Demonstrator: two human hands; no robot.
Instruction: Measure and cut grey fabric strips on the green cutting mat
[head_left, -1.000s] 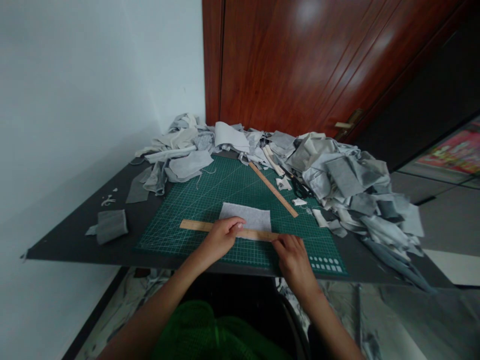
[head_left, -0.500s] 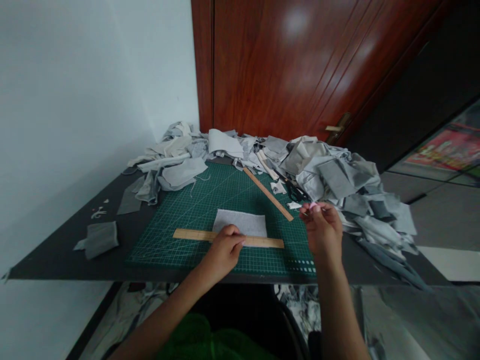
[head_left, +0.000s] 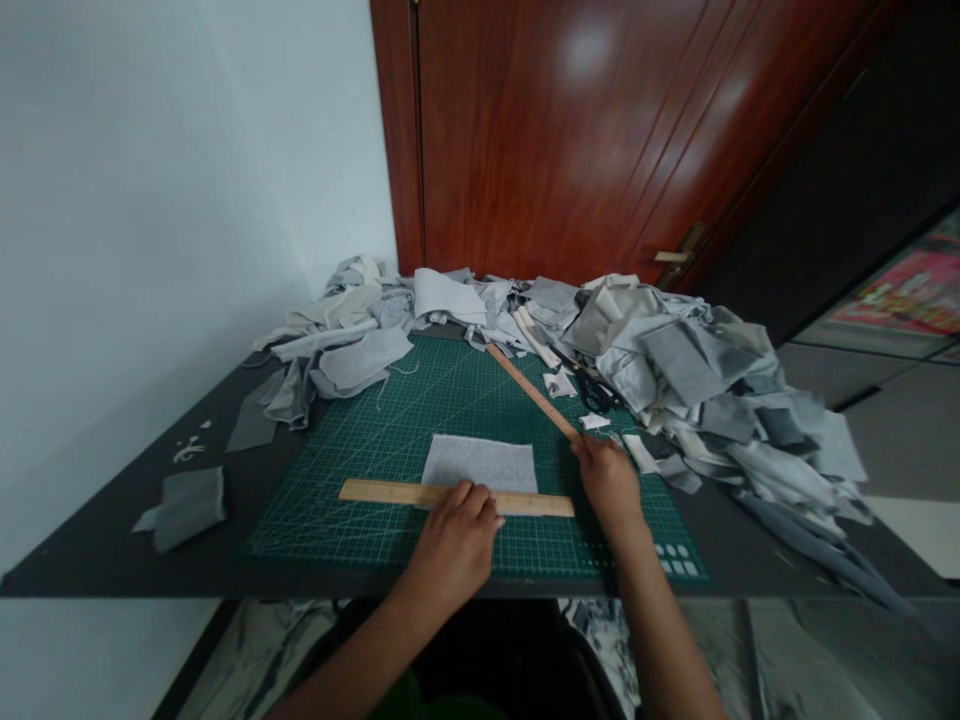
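Note:
A wooden ruler (head_left: 367,490) lies crosswise over the near edge of a pale grey cloth piece (head_left: 480,460) on the green cutting mat (head_left: 330,530). My left hand (head_left: 459,535) is closed on the ruler's middle, its fingers curled over the edge. A second wooden ruler (head_left: 531,388) slants across the mat's right side. Closed at this ruler's near end is my right hand (head_left: 611,485); its fingertips are partly hidden. Black scissors (head_left: 592,388) and small white scraps (head_left: 559,383) lie just beyond it.
Heaps of grey and white cloth (head_left: 675,350) line the back and right of the dark table (head_left: 97,560). More fabric (head_left: 345,355) is piled at back left, with a folded grey piece (head_left: 190,508) nearer. A wooden door (head_left: 540,140) stands behind.
My right hand has moved left and down from the scraps to the slanted ruler's end. The small pink thing it held no longer shows. My left hand stays on the crosswise ruler.

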